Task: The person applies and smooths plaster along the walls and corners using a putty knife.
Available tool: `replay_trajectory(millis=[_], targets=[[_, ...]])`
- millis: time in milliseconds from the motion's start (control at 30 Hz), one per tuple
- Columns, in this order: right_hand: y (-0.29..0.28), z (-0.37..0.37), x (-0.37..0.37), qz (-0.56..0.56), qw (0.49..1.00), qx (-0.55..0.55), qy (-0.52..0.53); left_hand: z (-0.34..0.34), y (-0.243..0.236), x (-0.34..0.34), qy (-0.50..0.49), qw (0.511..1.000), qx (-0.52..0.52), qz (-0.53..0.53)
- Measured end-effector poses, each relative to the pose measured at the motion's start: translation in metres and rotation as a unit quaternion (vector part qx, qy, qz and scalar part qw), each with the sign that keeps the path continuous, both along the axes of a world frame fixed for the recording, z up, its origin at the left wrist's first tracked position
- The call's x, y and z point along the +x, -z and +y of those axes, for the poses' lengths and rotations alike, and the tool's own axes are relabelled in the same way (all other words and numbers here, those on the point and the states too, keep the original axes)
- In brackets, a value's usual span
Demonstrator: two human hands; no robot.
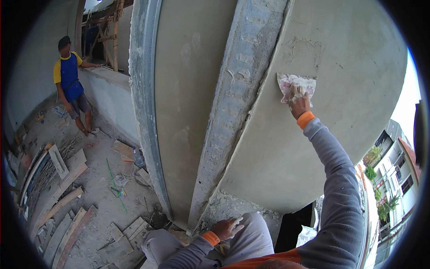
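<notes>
The plaster-smeared pad (295, 82) lies flat against the grey wall (354, 107), nearer its ragged left edge than its right, grasped by the fingers of the right hand (299, 98). The left hand (227, 227) rests by the knee (256, 226), fingers loose, apparently holding nothing. Tilting the pad or pressing unevenly could gouge the surface; straying leftward could chip that edge

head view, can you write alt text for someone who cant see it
The right hand holds a flat, smeared scraper against a grey wall, while the left hand is by a knee. At left, another person stands near a ledge, and boards lie scattered on the floor.
</notes>
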State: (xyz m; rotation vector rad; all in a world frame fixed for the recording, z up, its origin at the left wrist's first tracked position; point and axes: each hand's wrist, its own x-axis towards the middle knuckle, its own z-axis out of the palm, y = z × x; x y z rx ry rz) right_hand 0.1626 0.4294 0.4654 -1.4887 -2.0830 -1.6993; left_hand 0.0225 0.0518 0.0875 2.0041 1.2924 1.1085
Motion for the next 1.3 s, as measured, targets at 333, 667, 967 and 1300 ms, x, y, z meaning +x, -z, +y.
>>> replay_trajectory(millis=[333, 667, 967, 1300], targets=[[-0.204, -0.031, 0.026, 0.191, 0.976, 0.096, -0.029, -0.005, -0.002, 0.004, 0.008, 1.0, 0.017, 0.003], [-0.145, -0.061, -0.013, 0.168, 0.98, -0.11, -0.014, -0.007, 0.006, 0.008, 0.005, 1.0, 0.028, -0.013], [-0.237, -0.015, -0.04, 0.155, 0.986, 0.042, -0.037, 0.0, 0.008, 0.005, 0.008, 1.0, -0.012, -0.01], [-0.127, -0.01, -0.046, 0.112, 0.99, -0.049, -0.063, -0.003, 0.011, 0.011, 0.011, 1.0, -0.013, -0.011]])
